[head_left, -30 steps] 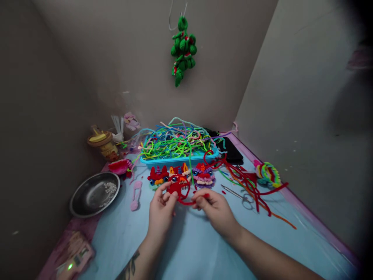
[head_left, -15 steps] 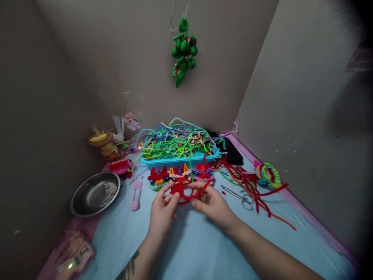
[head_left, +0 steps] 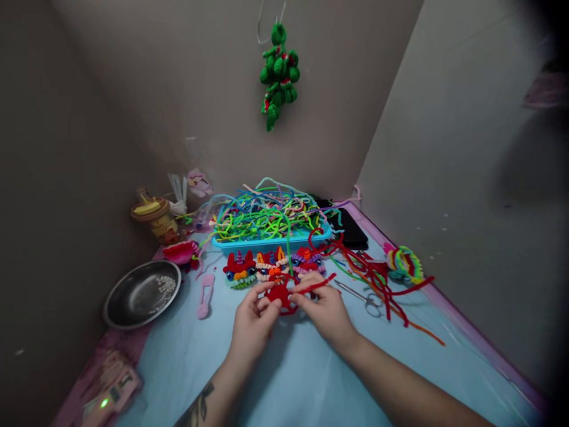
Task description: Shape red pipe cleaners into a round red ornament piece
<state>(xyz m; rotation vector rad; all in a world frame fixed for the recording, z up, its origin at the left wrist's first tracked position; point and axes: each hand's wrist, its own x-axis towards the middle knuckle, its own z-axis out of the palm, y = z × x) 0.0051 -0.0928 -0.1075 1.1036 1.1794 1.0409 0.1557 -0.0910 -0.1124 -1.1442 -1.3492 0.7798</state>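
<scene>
Pinch grips on both sides: the left hand (head_left: 255, 315) has the red fuzzy piece (head_left: 278, 294) between thumb and fingers, and the right hand (head_left: 328, 309) is pinching a red strand (head_left: 323, 284) at the piece's right edge, with its free end poking out past the knuckles. It's all held over the blue table cover (head_left: 306, 379). Fingers hide the crossing, so I can't tell from my end whether the strand goes through or just lies against the piece.

That's the weak spot imo. If the left pinch slackens under a tug from the right, I'd expect the piece to twist or slip. Tug too hard and the strand could kink.

Just beyond the fingertips sit three horned figures (head_left: 272, 263) in a row, so a forward nudge could knock them. A green strand (head_left: 290, 249) trails down over the rim of the blue tray (head_left: 262, 242) there too, and might snag.

Off to the right, scissors (head_left: 353, 290) lie with their tip toward the right hand; a careless sideways sweep could catch it. The loose red strands (head_left: 376, 270) beyond look tangle-prone. The metal bowl (head_left: 116, 308) with small white bits (head_left: 166, 285) is well apart on the left, so it'd take a wide elbow to tip it.
</scene>
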